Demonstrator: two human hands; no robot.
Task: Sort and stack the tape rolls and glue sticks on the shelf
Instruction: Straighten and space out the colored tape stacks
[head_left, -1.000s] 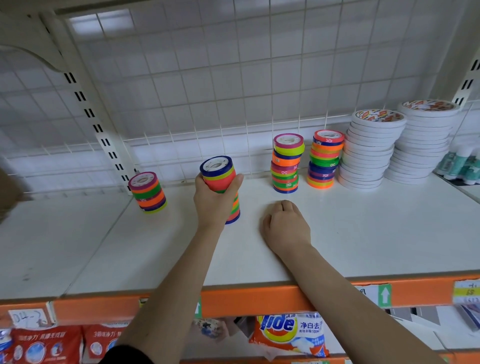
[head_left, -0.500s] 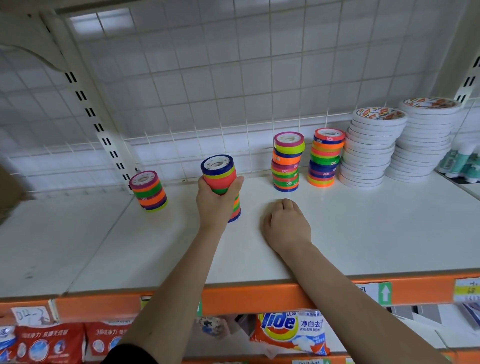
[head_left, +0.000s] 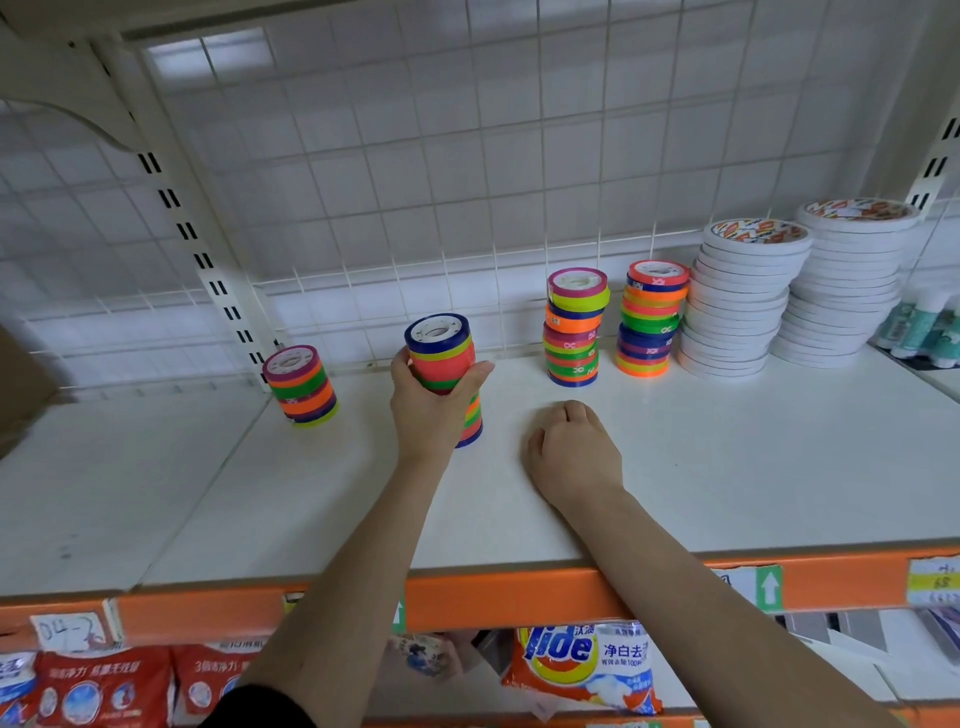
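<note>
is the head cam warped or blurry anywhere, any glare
Head view: wide-angle bending curves the shelf upright and wire grid; glare whitens the grid's top left; glue sticks at the right edge look soft; the left hand and its tape stack are sharp.

4 small tape stacks (head_left: 573, 327) stand along the shelf (head_left: 727, 467); 2 wider stacks (head_left: 737, 301) sit rightmost.

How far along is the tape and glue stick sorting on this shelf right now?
Mostly done, I'd judge. Two white tape stacks and two coloured stacks stand in a row at the back right, glue sticks beyond. The left hand grips a coloured stack; the right hand rests curled on the shelf. A leaning short stack remains apart at left.
</note>
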